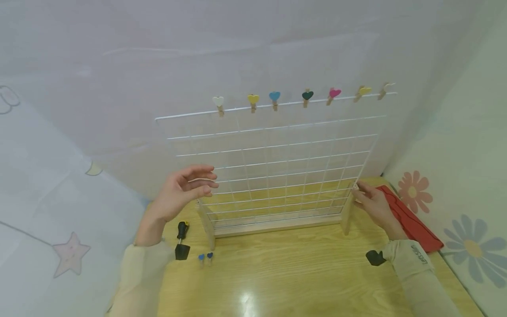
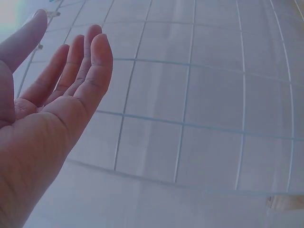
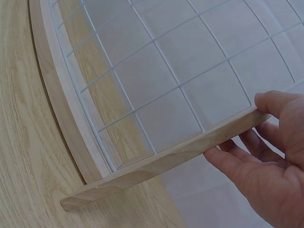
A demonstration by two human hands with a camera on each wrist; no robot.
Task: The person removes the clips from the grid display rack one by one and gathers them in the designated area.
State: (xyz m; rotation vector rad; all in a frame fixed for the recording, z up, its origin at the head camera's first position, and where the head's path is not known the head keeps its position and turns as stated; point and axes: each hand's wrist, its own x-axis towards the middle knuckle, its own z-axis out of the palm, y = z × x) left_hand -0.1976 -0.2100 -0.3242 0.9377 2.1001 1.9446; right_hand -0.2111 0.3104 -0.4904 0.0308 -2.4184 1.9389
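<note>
Noted at left: left hand (image 1: 180, 193), fingers half-bent, slightly spread, near wire grid (image 1: 267, 163) | below: screwdriver (image 1: 182, 230), two blue clips (image 1: 201, 257) on counter (image 1: 277, 273) | centre: grid standing in wooden base (image 1: 277, 223), seven heart clips (image 1: 307, 95) along top wire | right: right hand (image 1: 374, 204), fingers pinching upper end of right wooden post (image 3: 171, 154).

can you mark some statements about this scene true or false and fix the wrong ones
1. The right grip holds a wooden post beside the wire grid. True.
2. The left grip holds the screwdriver. False: it holds nothing; the screwdriver lies on the table.
3. Seven clips sit along the wire grid's top edge. True.
4. Both loose clips are pink. False: both are blue.
5. The red item lies right of the wire grid. True.
</note>
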